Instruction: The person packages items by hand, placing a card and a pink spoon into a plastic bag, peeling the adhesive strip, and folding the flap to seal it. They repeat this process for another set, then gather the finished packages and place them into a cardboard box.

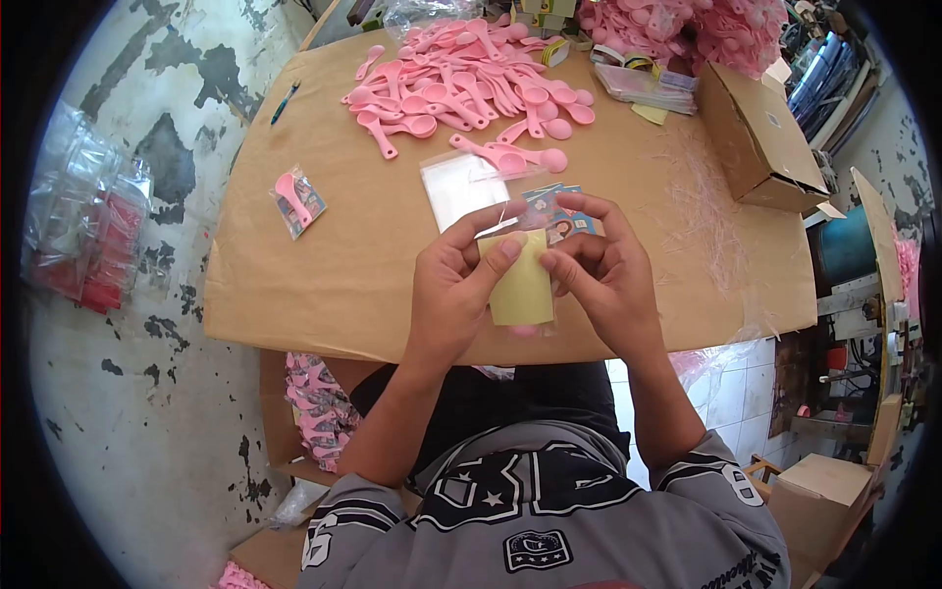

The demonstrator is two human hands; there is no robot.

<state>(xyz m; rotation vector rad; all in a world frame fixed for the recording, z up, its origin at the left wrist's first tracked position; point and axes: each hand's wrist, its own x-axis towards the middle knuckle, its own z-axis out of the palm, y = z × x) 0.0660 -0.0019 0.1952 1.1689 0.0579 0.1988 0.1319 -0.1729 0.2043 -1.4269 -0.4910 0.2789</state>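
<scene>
My left hand (pixel 453 280) is closed on a small pale yellow card (pixel 522 290), its thumb pressed on the card's upper part. My right hand (pixel 610 280) pinches at the card's upper right edge, with thumb and fingers together. Clear plastic shows around the card, and a bit of pink (pixel 530 331) peeks out below it; I cannot make out whether a spoon lies behind. Just beyond my hands are a stack of clear plastic bags (pixel 456 191) and several printed blue cards (pixel 574 224), partly hidden by my fingers.
A big pile of pink measuring spoons (pixel 461 83) covers the table's far side. At left lie a bagged spoon with a card (pixel 297 203) and a pen (pixel 286 103). An open cardboard box (pixel 756 142) stands at right, with tape rolls (pixel 608 56) near it.
</scene>
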